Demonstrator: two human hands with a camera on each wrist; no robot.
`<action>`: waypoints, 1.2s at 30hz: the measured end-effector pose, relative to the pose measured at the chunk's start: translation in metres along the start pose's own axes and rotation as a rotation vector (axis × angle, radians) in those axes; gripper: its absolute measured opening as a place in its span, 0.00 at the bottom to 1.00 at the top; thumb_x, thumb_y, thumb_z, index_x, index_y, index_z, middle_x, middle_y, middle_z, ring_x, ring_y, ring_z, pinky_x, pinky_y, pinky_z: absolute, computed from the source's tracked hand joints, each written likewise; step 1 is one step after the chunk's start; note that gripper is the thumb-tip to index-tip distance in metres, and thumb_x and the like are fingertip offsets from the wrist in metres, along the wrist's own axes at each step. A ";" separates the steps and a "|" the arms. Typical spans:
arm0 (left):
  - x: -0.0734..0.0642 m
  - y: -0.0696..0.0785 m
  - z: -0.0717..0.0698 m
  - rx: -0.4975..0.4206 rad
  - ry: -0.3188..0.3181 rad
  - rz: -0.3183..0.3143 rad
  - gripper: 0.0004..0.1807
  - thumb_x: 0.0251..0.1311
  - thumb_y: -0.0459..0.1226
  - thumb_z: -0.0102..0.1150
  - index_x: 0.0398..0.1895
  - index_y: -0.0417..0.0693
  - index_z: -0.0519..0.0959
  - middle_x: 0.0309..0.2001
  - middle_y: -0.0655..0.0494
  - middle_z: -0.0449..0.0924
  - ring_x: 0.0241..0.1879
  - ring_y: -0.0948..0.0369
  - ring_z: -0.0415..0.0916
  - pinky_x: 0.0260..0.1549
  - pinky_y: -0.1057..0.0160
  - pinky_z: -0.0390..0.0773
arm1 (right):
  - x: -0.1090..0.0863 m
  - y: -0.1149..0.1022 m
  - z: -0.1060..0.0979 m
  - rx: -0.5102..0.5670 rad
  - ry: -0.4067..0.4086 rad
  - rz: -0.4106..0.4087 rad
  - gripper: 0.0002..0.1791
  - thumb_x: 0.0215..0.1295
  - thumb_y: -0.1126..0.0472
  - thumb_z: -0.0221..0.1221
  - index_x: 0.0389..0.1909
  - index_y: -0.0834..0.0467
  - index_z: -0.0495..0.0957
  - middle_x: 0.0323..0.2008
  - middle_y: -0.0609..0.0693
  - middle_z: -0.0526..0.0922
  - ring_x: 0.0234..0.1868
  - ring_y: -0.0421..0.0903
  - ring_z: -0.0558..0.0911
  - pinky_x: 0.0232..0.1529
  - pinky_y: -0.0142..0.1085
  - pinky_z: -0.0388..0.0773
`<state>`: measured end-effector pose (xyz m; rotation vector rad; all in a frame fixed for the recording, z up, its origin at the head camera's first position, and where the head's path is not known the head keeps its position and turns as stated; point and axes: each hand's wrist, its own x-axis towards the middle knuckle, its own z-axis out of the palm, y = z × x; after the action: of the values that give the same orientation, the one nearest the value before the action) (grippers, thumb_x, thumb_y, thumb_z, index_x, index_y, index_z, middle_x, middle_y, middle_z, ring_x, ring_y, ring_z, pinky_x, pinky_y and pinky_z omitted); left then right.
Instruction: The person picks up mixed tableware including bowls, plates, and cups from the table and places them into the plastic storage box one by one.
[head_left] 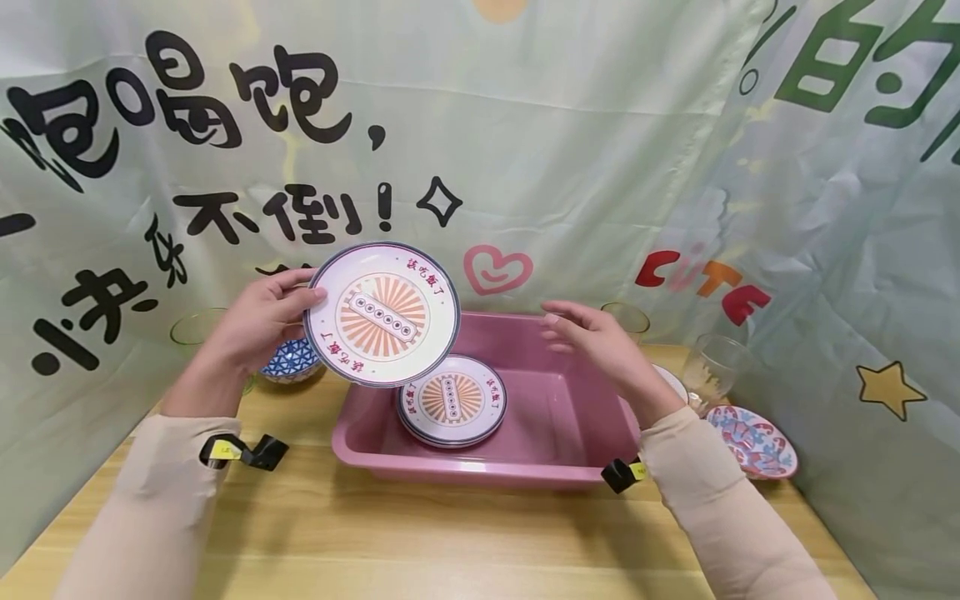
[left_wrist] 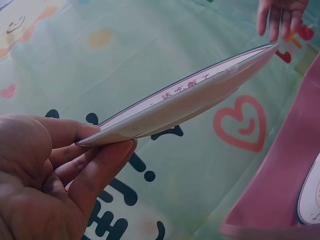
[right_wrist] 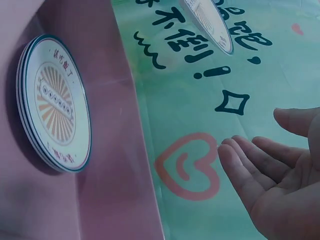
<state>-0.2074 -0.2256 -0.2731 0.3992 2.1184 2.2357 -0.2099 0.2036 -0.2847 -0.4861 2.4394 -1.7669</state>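
Observation:
My left hand (head_left: 262, 321) pinches the left rim of a round white plate (head_left: 383, 315) with a blue edge, orange rays and red characters. In the left wrist view the plate (left_wrist: 190, 102) appears nearly edge-on, gripped between thumb and fingers. It is held tilted above the left part of a pink basin (head_left: 555, 475). Inside the basin lies a stack of matching plates (head_left: 452, 402); the right wrist view shows several rims in the stack (right_wrist: 57, 105). Over the basin's right side, my right hand (head_left: 600, 346) hovers with relaxed fingers, holding nothing.
A blue-patterned bowl (head_left: 291, 362) stands left of the basin, partly behind my left hand. To the right are a clear glass (head_left: 716, 371), a red-and-blue patterned plate (head_left: 752, 442) and a partly hidden white dish (head_left: 671, 382). A printed cloth (head_left: 570, 167) hangs behind the wooden table (head_left: 450, 542).

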 end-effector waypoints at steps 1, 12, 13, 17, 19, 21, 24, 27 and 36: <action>0.002 0.000 0.002 -0.006 -0.003 0.001 0.18 0.67 0.35 0.59 0.59 0.43 0.72 0.38 0.53 0.82 0.30 0.61 0.81 0.30 0.67 0.83 | 0.002 0.000 0.001 0.007 -0.005 0.001 0.28 0.73 0.54 0.55 0.69 0.62 0.66 0.60 0.61 0.75 0.55 0.52 0.80 0.55 0.41 0.78; 0.018 -0.003 0.023 -0.015 -0.020 -0.017 0.18 0.69 0.34 0.56 0.60 0.42 0.71 0.38 0.54 0.82 0.30 0.63 0.80 0.31 0.67 0.83 | 0.022 0.005 0.012 0.150 -0.036 0.071 0.31 0.71 0.49 0.56 0.69 0.61 0.66 0.58 0.62 0.77 0.56 0.57 0.79 0.56 0.43 0.77; 0.019 -0.004 0.025 -0.013 -0.020 -0.026 0.18 0.69 0.34 0.56 0.60 0.41 0.71 0.38 0.54 0.81 0.31 0.63 0.80 0.32 0.67 0.83 | 0.024 0.005 0.013 0.162 -0.040 0.073 0.30 0.72 0.49 0.56 0.68 0.60 0.67 0.58 0.62 0.77 0.56 0.58 0.79 0.56 0.42 0.77; 0.027 -0.007 0.033 -0.005 -0.020 -0.052 0.18 0.70 0.34 0.54 0.61 0.41 0.70 0.38 0.55 0.81 0.31 0.63 0.80 0.33 0.67 0.83 | 0.030 0.006 0.021 0.229 -0.046 0.075 0.28 0.73 0.50 0.55 0.66 0.62 0.69 0.56 0.62 0.79 0.55 0.61 0.79 0.54 0.42 0.78; 0.030 -0.009 0.037 -0.017 -0.019 -0.060 0.19 0.70 0.34 0.54 0.62 0.41 0.70 0.38 0.55 0.81 0.30 0.63 0.80 0.33 0.68 0.83 | 0.033 0.007 0.025 0.269 -0.046 0.076 0.27 0.73 0.51 0.55 0.66 0.64 0.69 0.55 0.62 0.80 0.54 0.60 0.80 0.54 0.42 0.79; 0.034 -0.012 0.041 -0.040 -0.017 -0.067 0.20 0.70 0.33 0.54 0.63 0.40 0.69 0.38 0.55 0.81 0.30 0.63 0.80 0.33 0.68 0.83 | 0.036 0.008 0.028 0.315 -0.040 0.080 0.27 0.74 0.53 0.54 0.66 0.66 0.69 0.54 0.64 0.80 0.52 0.59 0.81 0.53 0.43 0.79; 0.039 -0.017 0.047 -0.081 -0.012 -0.079 0.20 0.70 0.32 0.54 0.63 0.38 0.69 0.39 0.53 0.80 0.30 0.63 0.79 0.31 0.69 0.83 | 0.039 0.010 0.031 0.362 -0.032 0.093 0.28 0.74 0.53 0.53 0.67 0.67 0.67 0.55 0.66 0.78 0.49 0.55 0.83 0.53 0.44 0.79; 0.044 -0.023 0.051 -0.103 -0.005 -0.091 0.21 0.70 0.32 0.53 0.64 0.37 0.69 0.38 0.53 0.80 0.29 0.64 0.79 0.30 0.69 0.82 | 0.041 0.012 0.034 0.390 -0.017 0.117 0.29 0.75 0.52 0.53 0.68 0.66 0.66 0.57 0.67 0.76 0.49 0.52 0.83 0.54 0.44 0.79; 0.058 -0.037 0.067 -0.150 0.036 -0.179 0.20 0.70 0.32 0.52 0.63 0.40 0.69 0.36 0.54 0.78 0.27 0.66 0.76 0.24 0.73 0.79 | 0.051 0.018 0.038 0.437 0.032 0.156 0.25 0.76 0.56 0.51 0.65 0.67 0.68 0.41 0.54 0.81 0.40 0.44 0.83 0.47 0.36 0.82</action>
<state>-0.2554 -0.1457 -0.2982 0.1563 1.8999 2.2935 -0.2515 0.1583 -0.3083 -0.2175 1.9537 -2.1588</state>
